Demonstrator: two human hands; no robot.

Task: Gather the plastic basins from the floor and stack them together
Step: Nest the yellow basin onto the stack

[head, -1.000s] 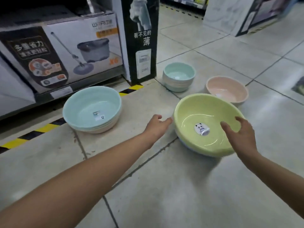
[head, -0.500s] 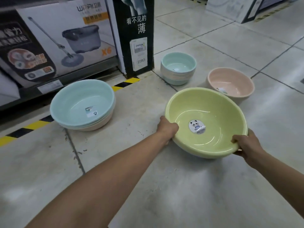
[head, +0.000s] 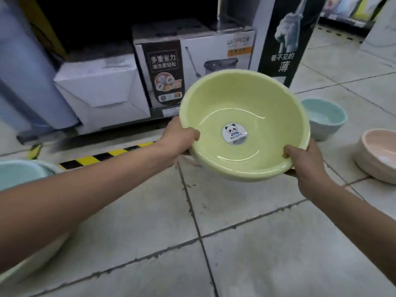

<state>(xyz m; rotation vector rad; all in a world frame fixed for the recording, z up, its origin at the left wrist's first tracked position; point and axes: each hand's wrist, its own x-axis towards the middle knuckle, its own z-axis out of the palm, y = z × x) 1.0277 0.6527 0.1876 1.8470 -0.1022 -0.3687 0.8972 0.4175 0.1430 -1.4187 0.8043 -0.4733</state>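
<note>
A yellow-green basin (head: 242, 99) with a panda sticker inside hangs in the air above the tiled floor, tilted toward me. My left hand (head: 177, 137) grips its left rim, thumb inside. My right hand (head: 304, 157) grips its near right rim, thumb over the edge. A stack of large light-blue basins (head: 19, 172) sits on the floor at the far left, partly behind my left arm. A stack of small light-blue basins (head: 325, 116) stands right of the held basin. A pink basin (head: 377, 155) sits at the right edge.
Boxed mop sets (head: 192, 67) and a white box (head: 98, 91) fill the low shelf ahead. A black display pillar (head: 285, 39) stands at the shelf's end. Yellow-black hazard tape (head: 102, 156) runs along the floor before the shelf. Open tiled floor (head: 214, 243) lies near me.
Both hands closed on the yellow-green basin's rim and lifted it off the floor. It moved left, and my view swung left so the large blue stack now sits at the far left edge.
</note>
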